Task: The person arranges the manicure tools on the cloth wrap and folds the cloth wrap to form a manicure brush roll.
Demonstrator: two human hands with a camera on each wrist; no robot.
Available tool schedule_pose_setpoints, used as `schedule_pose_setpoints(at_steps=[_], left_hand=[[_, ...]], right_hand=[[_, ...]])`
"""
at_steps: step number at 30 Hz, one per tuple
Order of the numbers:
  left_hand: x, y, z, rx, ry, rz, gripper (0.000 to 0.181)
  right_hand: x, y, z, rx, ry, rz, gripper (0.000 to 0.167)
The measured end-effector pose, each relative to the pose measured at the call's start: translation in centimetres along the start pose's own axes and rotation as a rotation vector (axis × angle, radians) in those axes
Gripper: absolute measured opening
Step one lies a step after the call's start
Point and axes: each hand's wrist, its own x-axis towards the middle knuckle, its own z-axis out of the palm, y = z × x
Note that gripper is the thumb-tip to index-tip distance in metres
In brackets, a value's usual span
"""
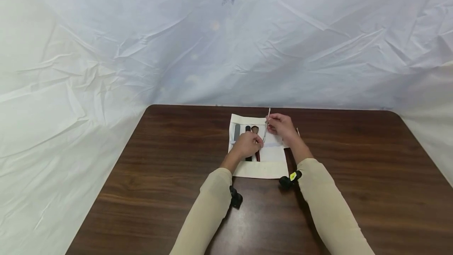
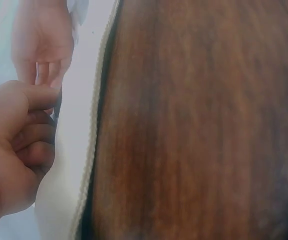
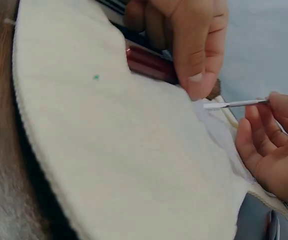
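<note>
A cream cloth tool roll (image 1: 262, 170) lies unfolded, a pocket along its middle. My right hand (image 1: 282, 126) pinches a slim silver cuticle pusher (image 1: 267, 124) with a flattened end, pointing down at the pocket's edge. Beside that end, the thumb and fingers of my left hand (image 1: 249, 145) pinch the pocket's edge (image 3: 196, 102); the exact grip is partly hidden. Left of the pusher stand a makeup brush (image 1: 255, 129) with a dark red handle (image 3: 151, 65), a black-handled tool (image 1: 248, 128) and a grey nail file (image 1: 237, 132), all tucked into the roll.
The roll lies near the far edge of a dark wooden table (image 1: 159, 176). Behind the table hangs a white printed sheet (image 1: 226, 50). Another thin light tip (image 1: 298, 131) shows past my right wrist, its kind unclear. A dark grey item (image 3: 256, 217) lies beside the roll.
</note>
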Motion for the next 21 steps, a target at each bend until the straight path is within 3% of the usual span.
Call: schedule_pose_setpoints(at_steps=[10, 21], left_hand=[[0.2, 0.0, 0.1, 0.002, 0.009, 0.003, 0.016], [0.3, -0.1, 0.1, 0.0, 0.015, 0.006, 0.018]], right_hand=[[0.2, -0.1, 0.2, -0.087, -0.055, 0.058, 0.037], [-0.3, -0.9, -0.4, -0.339, -0.205, 0.182, 0.033]])
